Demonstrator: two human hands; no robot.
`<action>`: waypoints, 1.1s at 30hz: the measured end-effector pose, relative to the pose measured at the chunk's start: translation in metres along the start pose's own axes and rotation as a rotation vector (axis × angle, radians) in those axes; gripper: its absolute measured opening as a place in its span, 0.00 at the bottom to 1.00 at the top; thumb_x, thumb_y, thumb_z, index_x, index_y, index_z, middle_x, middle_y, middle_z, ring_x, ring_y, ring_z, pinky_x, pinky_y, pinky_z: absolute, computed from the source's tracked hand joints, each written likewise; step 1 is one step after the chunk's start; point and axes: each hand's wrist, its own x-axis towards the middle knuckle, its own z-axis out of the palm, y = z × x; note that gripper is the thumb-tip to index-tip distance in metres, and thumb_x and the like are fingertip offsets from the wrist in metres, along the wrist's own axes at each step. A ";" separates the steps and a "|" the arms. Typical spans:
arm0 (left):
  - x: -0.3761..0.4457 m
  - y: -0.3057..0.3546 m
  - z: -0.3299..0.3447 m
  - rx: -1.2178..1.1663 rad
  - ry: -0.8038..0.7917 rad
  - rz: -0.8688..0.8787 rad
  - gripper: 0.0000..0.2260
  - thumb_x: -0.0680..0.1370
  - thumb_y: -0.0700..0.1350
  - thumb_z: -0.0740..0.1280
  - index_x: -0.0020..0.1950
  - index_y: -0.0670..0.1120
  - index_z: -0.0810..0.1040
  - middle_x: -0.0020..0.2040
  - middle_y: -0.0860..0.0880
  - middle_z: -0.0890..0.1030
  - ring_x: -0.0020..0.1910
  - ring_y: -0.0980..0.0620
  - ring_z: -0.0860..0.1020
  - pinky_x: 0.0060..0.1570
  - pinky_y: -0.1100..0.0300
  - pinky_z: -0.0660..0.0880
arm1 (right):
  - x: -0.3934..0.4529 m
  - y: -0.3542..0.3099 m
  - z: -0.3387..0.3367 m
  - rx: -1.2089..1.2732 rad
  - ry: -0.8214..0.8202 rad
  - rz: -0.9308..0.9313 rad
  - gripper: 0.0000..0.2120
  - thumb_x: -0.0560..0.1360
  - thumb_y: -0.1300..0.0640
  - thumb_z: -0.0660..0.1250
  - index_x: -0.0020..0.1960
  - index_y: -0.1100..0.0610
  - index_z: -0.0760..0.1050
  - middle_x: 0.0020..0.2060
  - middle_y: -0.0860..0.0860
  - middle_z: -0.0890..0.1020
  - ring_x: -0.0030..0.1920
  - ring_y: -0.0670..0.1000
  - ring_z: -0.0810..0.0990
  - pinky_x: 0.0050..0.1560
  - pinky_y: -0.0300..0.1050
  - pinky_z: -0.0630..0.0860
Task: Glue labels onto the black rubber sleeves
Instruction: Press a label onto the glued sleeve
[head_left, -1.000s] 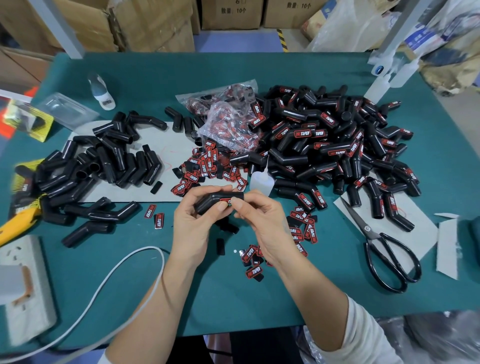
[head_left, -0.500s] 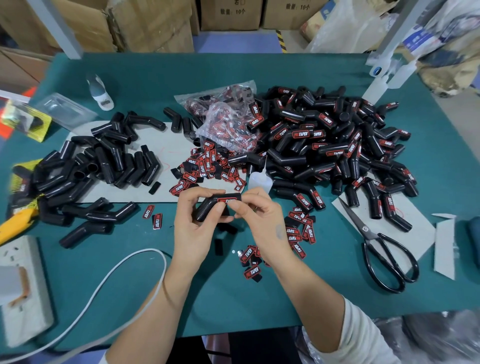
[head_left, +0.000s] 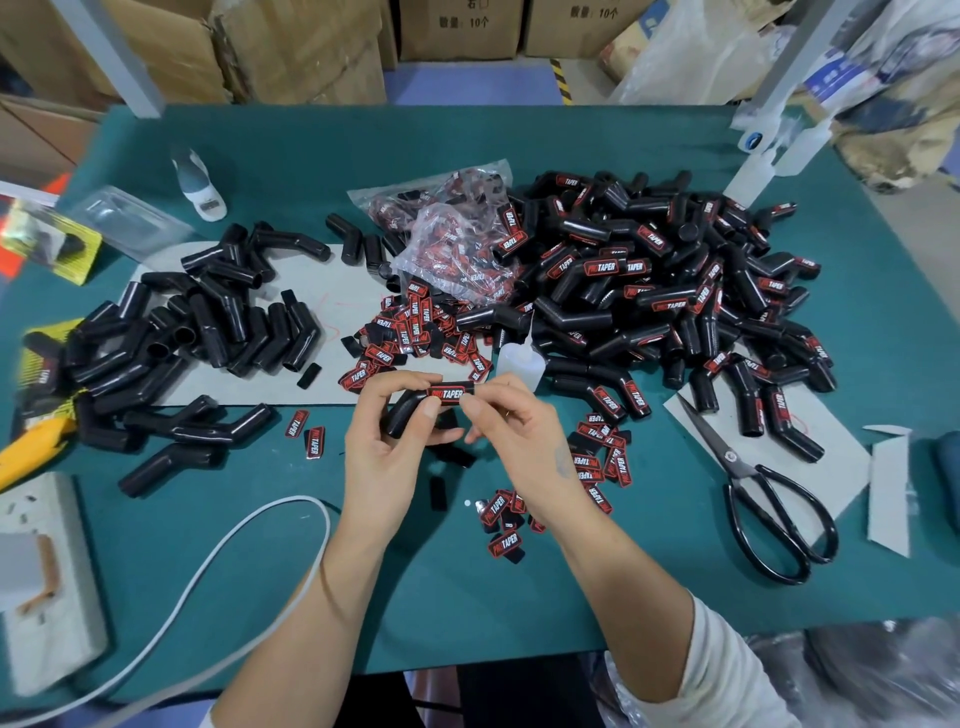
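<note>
A bent black rubber sleeve (head_left: 408, 413) is held above the green table between both hands. My left hand (head_left: 387, 452) grips its lower end, thumb across the bend. A red and black label (head_left: 450, 393) lies on the sleeve's upper arm, and my right hand (head_left: 511, 434) pinches that end beside the label. Several unlabelled sleeves (head_left: 208, 332) lie at left. A big heap of labelled sleeves (head_left: 670, 291) fills the right. Loose labels (head_left: 410, 338) are scattered in the middle, and a small glue bottle (head_left: 521, 364) stands just behind my hands.
Black scissors (head_left: 769, 509) lie at right on grey card. A plastic bag of labels (head_left: 452, 244) sits behind the loose ones. A white cable (head_left: 228, 561) curves at lower left beside a power strip (head_left: 47, 582). A yellow knife (head_left: 31, 447) lies at the left edge.
The sleeve has turned in my hands, so the label now faces up and reads plainly. Both hands have stayed in about the same place.
</note>
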 end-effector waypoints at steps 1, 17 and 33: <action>0.000 0.000 0.000 -0.005 -0.005 0.005 0.11 0.83 0.38 0.67 0.58 0.53 0.79 0.59 0.50 0.81 0.57 0.44 0.85 0.46 0.53 0.85 | 0.001 0.001 0.000 0.015 0.007 -0.006 0.10 0.80 0.62 0.70 0.46 0.50 0.84 0.43 0.43 0.77 0.37 0.45 0.78 0.46 0.38 0.77; -0.001 -0.004 -0.003 0.097 -0.027 0.141 0.11 0.83 0.41 0.68 0.57 0.56 0.85 0.58 0.47 0.77 0.55 0.50 0.83 0.47 0.53 0.86 | 0.001 0.000 0.000 -0.025 0.001 -0.079 0.11 0.77 0.66 0.73 0.50 0.50 0.85 0.44 0.39 0.76 0.43 0.44 0.78 0.48 0.41 0.79; -0.002 -0.003 -0.001 0.123 -0.062 0.154 0.09 0.83 0.41 0.68 0.56 0.53 0.86 0.57 0.44 0.77 0.54 0.52 0.82 0.49 0.55 0.85 | 0.003 0.000 -0.003 0.105 0.052 -0.030 0.12 0.72 0.71 0.76 0.41 0.54 0.83 0.41 0.49 0.76 0.41 0.52 0.75 0.46 0.40 0.76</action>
